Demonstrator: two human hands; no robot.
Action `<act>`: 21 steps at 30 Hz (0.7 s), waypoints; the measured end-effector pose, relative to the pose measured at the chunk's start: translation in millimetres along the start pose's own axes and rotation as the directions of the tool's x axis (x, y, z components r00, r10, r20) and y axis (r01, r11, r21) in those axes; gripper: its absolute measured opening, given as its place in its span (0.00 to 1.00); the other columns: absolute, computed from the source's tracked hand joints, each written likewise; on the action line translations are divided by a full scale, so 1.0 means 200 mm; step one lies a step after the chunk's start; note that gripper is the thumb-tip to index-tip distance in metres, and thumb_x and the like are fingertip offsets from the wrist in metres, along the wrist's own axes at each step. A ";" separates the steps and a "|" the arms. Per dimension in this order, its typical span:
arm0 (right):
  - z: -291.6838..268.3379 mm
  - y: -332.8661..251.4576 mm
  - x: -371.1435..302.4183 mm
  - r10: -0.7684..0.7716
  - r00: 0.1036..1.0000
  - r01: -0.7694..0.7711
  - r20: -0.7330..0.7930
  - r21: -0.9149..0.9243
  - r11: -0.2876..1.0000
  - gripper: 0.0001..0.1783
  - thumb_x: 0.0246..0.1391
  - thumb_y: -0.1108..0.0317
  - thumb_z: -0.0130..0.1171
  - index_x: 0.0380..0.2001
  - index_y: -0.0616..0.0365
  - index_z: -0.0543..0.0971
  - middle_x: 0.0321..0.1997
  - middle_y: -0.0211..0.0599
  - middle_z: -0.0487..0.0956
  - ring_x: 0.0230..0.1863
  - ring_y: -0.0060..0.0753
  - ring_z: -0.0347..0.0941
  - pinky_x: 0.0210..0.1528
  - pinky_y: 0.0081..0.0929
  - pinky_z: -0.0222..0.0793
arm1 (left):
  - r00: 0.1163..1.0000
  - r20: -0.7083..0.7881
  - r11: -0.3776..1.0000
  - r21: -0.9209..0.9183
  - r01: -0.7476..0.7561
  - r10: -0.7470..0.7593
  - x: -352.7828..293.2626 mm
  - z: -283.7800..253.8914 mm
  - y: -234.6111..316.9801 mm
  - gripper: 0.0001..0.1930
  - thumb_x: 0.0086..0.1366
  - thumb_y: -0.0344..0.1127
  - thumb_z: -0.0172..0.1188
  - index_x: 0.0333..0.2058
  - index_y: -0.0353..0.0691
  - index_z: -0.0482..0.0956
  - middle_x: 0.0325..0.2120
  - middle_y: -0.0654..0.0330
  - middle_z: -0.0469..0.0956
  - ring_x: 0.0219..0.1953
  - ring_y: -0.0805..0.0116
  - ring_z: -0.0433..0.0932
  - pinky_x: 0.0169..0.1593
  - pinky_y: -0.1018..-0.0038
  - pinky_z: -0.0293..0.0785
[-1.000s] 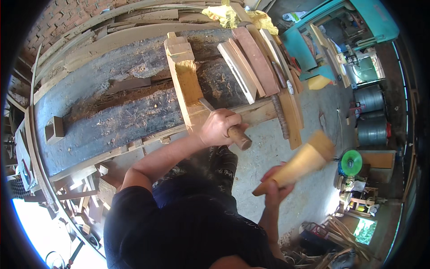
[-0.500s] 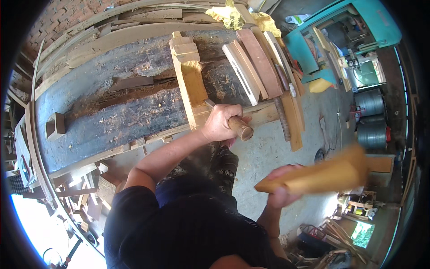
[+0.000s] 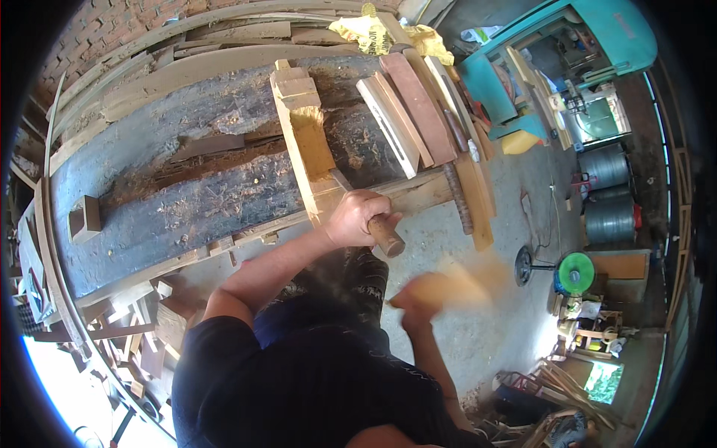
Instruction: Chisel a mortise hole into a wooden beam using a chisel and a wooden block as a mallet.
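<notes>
The person's left hand (image 3: pixel 358 218) is wrapping its fingers around the wooden handle of a chisel (image 3: pixel 388 239), whose blade is pointing toward 11 o'clock, at the near end of the hollow in a notched wooden block (image 3: pixel 308 134). That block is lying across the dark bench (image 3: pixel 216 198), at 11 o'clock from both hands, nearer the left. At 5 o'clock from the left hand, the right hand (image 3: pixel 418 295) is gripping a wooden club (image 3: pixel 464 287) stretching toward 3 o'clock; blur is hiding its finger positions.
</notes>
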State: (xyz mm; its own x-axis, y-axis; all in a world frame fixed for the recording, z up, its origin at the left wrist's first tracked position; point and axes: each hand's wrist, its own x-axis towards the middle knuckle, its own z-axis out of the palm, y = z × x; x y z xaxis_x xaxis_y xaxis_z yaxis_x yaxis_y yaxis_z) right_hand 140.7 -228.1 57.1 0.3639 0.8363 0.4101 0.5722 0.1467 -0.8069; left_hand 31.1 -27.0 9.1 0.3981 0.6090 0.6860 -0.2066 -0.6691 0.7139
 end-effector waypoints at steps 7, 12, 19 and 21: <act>-0.04 -0.21 0.05 0.282 0.951 -0.256 -0.125 0.192 0.948 0.35 0.44 0.71 0.66 0.53 0.64 0.60 0.29 0.36 0.73 0.26 0.24 0.69 0.31 0.24 0.70 | 0.973 0.207 0.978 0.161 -0.131 0.097 -0.09 -0.01 -0.06 0.13 0.52 0.35 0.65 0.18 0.42 0.69 0.16 0.56 0.72 0.22 0.53 0.74 0.29 0.60 0.71; -0.19 -0.39 0.14 -0.015 0.982 0.059 -0.186 0.238 0.970 0.40 0.46 0.55 0.65 0.55 0.63 0.56 0.24 0.38 0.72 0.22 0.29 0.69 0.30 0.25 0.69 | 0.994 0.029 0.990 0.100 -0.103 0.101 0.04 0.09 0.06 0.15 0.53 0.33 0.67 0.18 0.41 0.67 0.13 0.57 0.68 0.18 0.53 0.71 0.23 0.61 0.67; -0.16 -0.33 0.03 0.111 0.967 -0.115 -0.228 -0.003 0.993 0.34 0.46 0.51 0.62 0.50 0.62 0.63 0.22 0.35 0.72 0.19 0.28 0.69 0.24 0.22 0.69 | 1.000 0.007 0.997 0.072 0.014 -0.015 0.03 0.08 0.02 0.17 0.54 0.34 0.67 0.17 0.41 0.65 0.13 0.56 0.68 0.16 0.53 0.71 0.22 0.62 0.67; -0.14 -0.43 0.13 -0.116 0.921 0.199 -0.373 0.193 0.961 0.28 0.47 0.52 0.63 0.43 0.61 0.68 0.21 0.31 0.73 0.19 0.27 0.69 0.27 0.22 0.69 | 1.000 0.004 0.997 0.072 -0.002 0.002 0.04 0.08 0.03 0.17 0.54 0.34 0.67 0.17 0.41 0.65 0.13 0.56 0.68 0.16 0.53 0.71 0.22 0.63 0.67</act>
State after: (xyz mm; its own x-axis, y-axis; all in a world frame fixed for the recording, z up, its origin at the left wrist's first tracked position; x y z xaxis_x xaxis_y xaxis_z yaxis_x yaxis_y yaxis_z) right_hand 121.1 -232.9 148.6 0.5428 0.5559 0.6295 0.4804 0.4094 -0.7757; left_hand 47.2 -31.9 16.9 0.4012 0.6059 0.6869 -0.1429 -0.6993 0.7004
